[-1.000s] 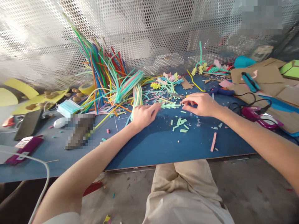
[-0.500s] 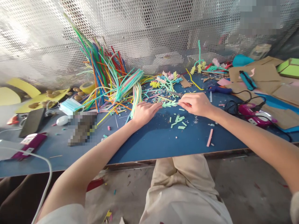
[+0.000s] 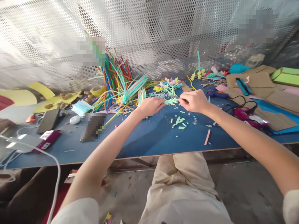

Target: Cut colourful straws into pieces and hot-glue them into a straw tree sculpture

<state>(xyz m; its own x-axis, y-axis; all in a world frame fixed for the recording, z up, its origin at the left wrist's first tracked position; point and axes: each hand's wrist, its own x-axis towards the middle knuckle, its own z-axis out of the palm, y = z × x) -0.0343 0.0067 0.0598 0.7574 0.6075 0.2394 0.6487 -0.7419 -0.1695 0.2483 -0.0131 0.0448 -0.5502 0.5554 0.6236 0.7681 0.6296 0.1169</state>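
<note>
A small pale green leafy piece point(image 3: 171, 101) made of short fuzzy strips lies between my hands. My left hand point(image 3: 152, 105) pinches its left end with closed fingers. At its right end is my right hand point(image 3: 194, 101), closed in a grip around something I cannot make out. Cut green strips point(image 3: 178, 121) are scattered on the blue tabletop point(image 3: 149, 137) just below. Behind the hands sits a cluster of pink, yellow and blue fuzzy flowers point(image 3: 170, 84) on green stems.
Colourful pipe cleaners point(image 3: 116, 77) stand at the back left. A dark phone point(image 3: 48, 120), mask point(image 3: 82, 107) and white mouse point(image 3: 75, 119) lie left. A glue gun point(image 3: 217, 94), purple power strip point(image 3: 249, 117) and cardboard point(image 3: 251, 79) lie right. A perforated metal screen point(image 3: 168, 37) rises behind.
The view has shifted left, so the tabletop items appear further right on the left side. My left hand appears slightly higher and further right. Part of another person's hand now shows at the left edge.
</note>
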